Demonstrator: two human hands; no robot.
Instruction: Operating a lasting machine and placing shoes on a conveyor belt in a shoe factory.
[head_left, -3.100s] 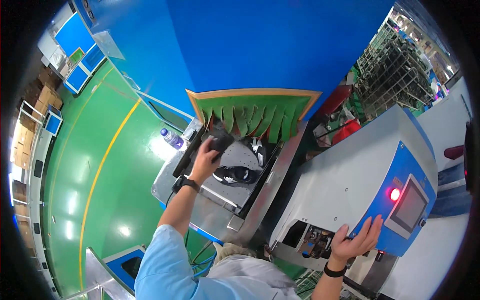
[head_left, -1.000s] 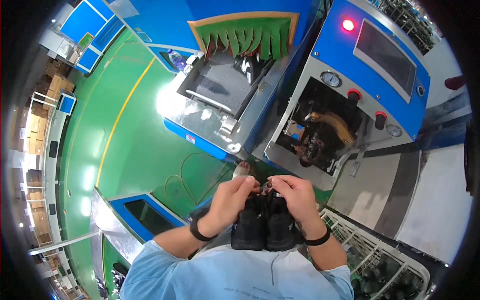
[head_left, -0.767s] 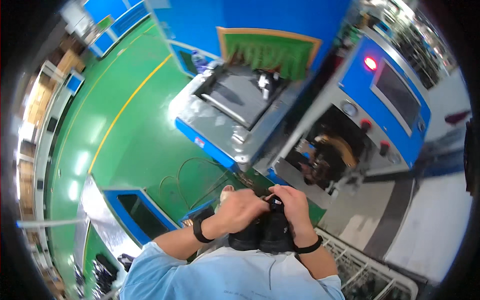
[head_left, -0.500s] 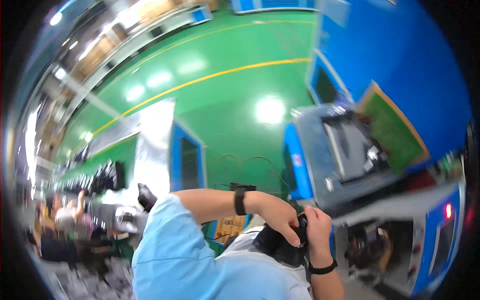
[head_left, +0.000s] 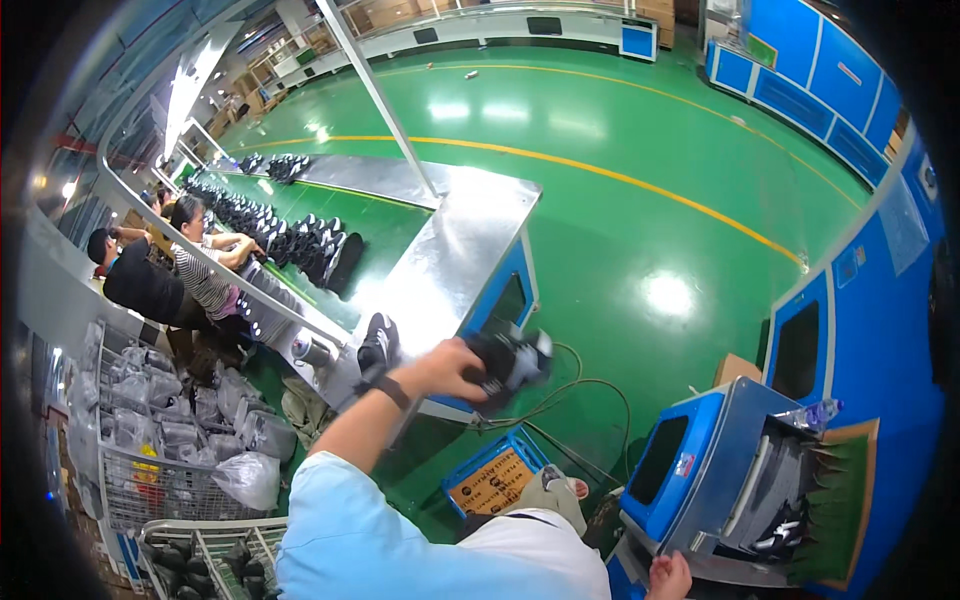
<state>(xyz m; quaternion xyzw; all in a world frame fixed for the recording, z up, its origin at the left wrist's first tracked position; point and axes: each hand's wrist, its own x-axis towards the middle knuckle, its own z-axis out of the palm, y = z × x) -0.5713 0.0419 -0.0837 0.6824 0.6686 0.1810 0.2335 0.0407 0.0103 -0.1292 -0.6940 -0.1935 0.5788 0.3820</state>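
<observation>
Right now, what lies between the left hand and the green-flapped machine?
The head view shows dark footwear in the left hand, then thin hoses on green floor.

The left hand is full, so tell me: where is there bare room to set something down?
The metal table has a bare patch between the single shoe, the pale post and the table's right edge. The left hand, holding blurred footwear, hides part of its near edge. Crowded: the row of shoes to the left, the wire cart of plastic bags.
</observation>
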